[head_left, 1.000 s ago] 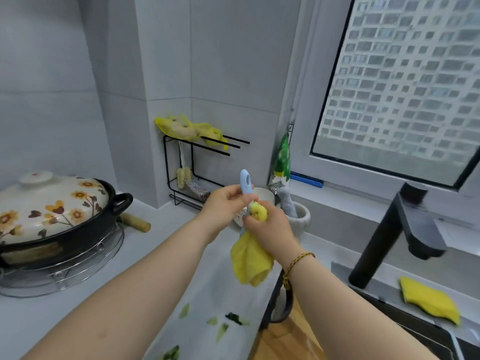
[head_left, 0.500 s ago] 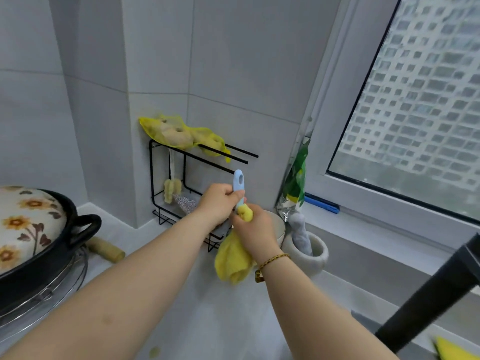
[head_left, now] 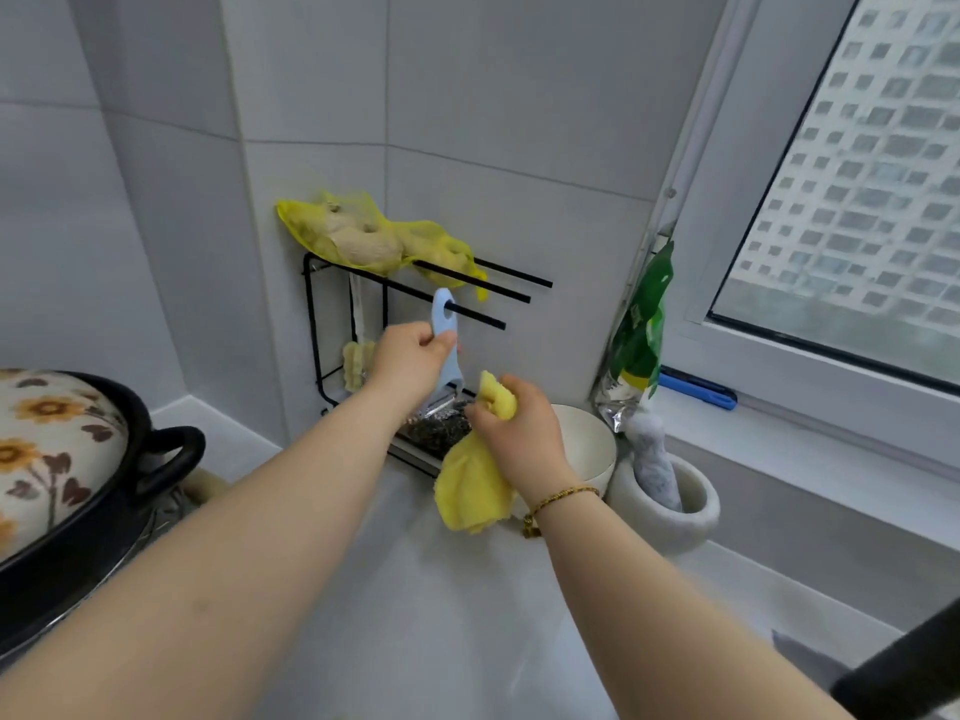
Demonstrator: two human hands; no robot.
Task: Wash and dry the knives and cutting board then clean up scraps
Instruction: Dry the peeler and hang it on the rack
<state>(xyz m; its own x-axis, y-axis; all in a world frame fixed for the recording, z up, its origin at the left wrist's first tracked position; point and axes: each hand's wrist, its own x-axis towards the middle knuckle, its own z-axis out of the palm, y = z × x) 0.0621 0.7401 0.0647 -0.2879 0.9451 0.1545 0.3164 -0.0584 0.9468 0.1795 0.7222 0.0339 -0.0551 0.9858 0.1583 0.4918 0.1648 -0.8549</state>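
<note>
My left hand grips the light blue handle of a peeler, its metal blade end pointing down. The hole at the top of the handle sits over the tip area of a black rod of the wire rack in the wall corner. My right hand holds a bunched yellow cloth just to the right of and below the blade; the cloth hangs down over the counter. No knife or cutting board is in view.
A net bag of ginger lies on the rack's top rods. A steel scourer sits on its base. A white bowl, a stone mortar with pestle and a green packet stand right. A flowered pot stands left.
Both hands have reached forward to the rack. The peeler's handle hole now sits at the rod. The cloth has come off the blade and hangs beside it. The view has moved closer.
</note>
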